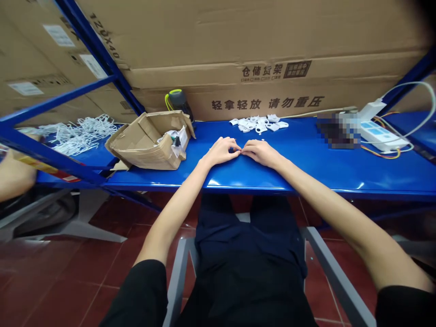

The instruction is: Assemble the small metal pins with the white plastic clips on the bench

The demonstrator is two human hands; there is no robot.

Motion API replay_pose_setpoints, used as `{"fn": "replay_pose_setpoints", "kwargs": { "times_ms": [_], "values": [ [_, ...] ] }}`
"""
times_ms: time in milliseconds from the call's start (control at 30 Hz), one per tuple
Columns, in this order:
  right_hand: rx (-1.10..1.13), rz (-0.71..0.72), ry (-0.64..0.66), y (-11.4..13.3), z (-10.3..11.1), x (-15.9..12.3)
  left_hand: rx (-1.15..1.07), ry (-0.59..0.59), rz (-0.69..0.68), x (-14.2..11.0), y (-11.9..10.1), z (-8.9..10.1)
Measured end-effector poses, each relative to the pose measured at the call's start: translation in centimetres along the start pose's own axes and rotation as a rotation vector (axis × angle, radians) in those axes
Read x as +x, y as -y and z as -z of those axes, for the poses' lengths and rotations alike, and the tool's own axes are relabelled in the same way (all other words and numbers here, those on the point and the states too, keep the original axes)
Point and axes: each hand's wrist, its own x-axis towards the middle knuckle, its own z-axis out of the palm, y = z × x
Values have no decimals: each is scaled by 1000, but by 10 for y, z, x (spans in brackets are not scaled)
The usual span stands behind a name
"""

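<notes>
My left hand (222, 151) and my right hand (261, 152) rest on the blue shelf top (306, 163), fingertips meeting in the middle. Both hands are curled into a pinch on something tiny between them, too small to name. A small heap of white plastic parts (259, 124) lies just beyond my hands near the back. An open cardboard box (150, 141) with white and dark pieces inside sits to the left of my left hand.
Large cardboard cartons (259, 54) stand along the back. A pile of white hooks (80, 131) lies far left, behind a blue diagonal brace (54, 102). A white power strip (379, 134) with cables sits right. A dark bottle (179, 102) stands behind the box. Another person's arm (13, 177) shows at left.
</notes>
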Motion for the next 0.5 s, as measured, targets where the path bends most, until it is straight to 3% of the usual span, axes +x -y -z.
{"fn": "replay_pose_setpoints", "kwargs": {
  "times_ms": [267,500],
  "values": [
    [176,-146,-59,-1,0,1,-116,-22,7,3,0,1],
    [90,-231,-187,-1,5,0,-45,-49,41,3,0,-2]
  ]
}}
